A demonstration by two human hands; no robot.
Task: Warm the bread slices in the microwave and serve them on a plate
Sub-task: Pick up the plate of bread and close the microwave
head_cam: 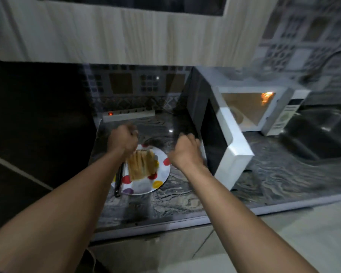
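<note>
A white plate [146, 186] with coloured dots sits on the marbled counter, holding several toasted bread slices [141, 164] stacked side by side. My left hand [123, 139] hovers over the plate's far left edge, its fingers curled into a fist with nothing visibly in it. Black tongs [118, 180] lie along the plate's left rim, under my left wrist. The white microwave [272, 107] stands to the right, its inside lit, and I cannot make out its contents. Its door [224, 146] is swung wide open towards me. My right hand [186, 151] grips the door's near edge.
A white power strip [128, 114] with a red light lies against the tiled back wall. A dark sink [315, 134] sits right of the microwave. A pale upper cabinet [126, 32] hangs overhead. The counter's front edge [165, 225] runs below the plate.
</note>
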